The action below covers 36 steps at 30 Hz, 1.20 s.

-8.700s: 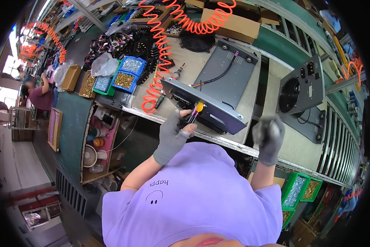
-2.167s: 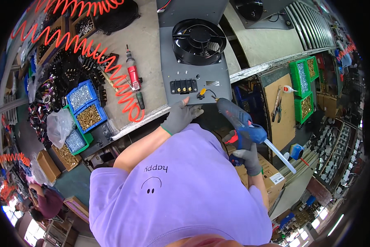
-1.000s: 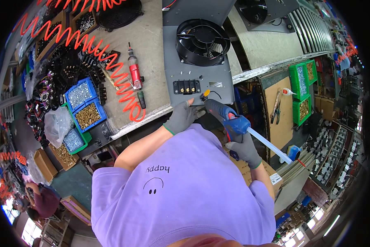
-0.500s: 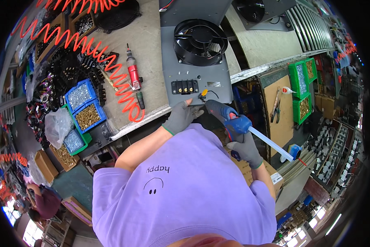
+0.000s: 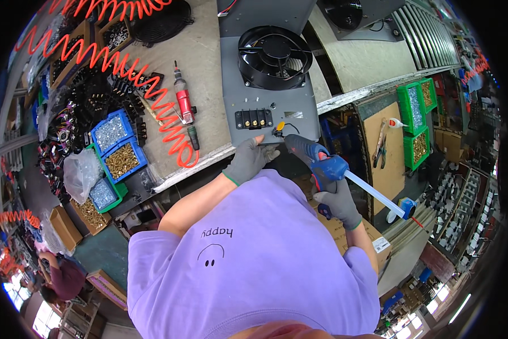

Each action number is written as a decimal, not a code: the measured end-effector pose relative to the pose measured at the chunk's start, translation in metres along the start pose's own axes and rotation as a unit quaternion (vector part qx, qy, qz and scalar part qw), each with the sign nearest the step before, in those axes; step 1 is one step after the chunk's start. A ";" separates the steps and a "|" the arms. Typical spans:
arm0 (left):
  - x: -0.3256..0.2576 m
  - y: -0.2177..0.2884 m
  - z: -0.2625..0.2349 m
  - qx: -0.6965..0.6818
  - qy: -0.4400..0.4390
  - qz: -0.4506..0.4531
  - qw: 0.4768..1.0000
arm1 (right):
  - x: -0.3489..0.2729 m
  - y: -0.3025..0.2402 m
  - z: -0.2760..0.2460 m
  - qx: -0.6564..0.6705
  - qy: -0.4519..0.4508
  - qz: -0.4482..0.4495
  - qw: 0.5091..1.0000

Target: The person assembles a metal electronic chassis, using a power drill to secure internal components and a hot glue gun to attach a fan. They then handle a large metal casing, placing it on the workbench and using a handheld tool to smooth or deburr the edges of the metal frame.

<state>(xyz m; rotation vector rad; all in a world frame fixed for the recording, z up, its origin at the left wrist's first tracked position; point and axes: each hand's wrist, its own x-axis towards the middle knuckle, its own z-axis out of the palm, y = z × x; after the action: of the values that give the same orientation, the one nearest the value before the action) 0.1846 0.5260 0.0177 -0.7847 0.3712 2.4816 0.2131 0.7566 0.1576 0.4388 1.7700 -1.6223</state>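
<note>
My gloved right hand [image 5: 338, 201] is wrapped around the handle of a blue glue gun [image 5: 321, 161], with a long translucent glue stick [image 5: 372, 195] poking out of its back. The gun's nozzle points at a small yellow-topped part [image 5: 280, 126] near the front edge of a grey metal panel [image 5: 243, 101]. At that same edge, my gloved left hand [image 5: 248, 161] pinches the panel, thumb on top and the other fingers lower. A black terminal block [image 5: 254, 119] and a round black fan [image 5: 275, 57] are mounted on the panel. Whether the nozzle touches anything is too small to tell.
Left of the panel lies a red pneumatic screwdriver [image 5: 184, 101] on a coiled orange hose [image 5: 166, 121]. Blue bins [image 5: 121, 161] of screws stand farther left; green bins [image 5: 416, 148] and pliers [image 5: 380, 146] are on the right. Another person [image 5: 64, 277] sits at the far lower left.
The glue gun and my right hand have shifted slightly to the right, the nozzle drawing a little away from the yellow-topped part. My left hand stays at the panel edge.
</note>
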 end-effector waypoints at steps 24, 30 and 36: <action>-0.025 0.028 -0.057 -0.050 0.025 0.063 0.996 | 0.082 -0.083 -0.010 0.103 -0.132 0.133 0.977; -0.027 0.030 -0.054 -0.023 0.020 0.086 0.996 | 0.146 -0.117 0.003 -0.007 -0.256 0.183 0.949; -0.029 0.029 -0.048 -0.009 0.031 0.133 0.991 | 0.188 -0.137 0.030 -0.115 -0.315 0.202 0.920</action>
<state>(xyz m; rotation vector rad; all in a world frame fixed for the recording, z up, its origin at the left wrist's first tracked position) 0.2113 0.4721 -0.0001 -0.8698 0.5047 2.7154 -0.0021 0.6681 0.1310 0.1274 1.2507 -1.0798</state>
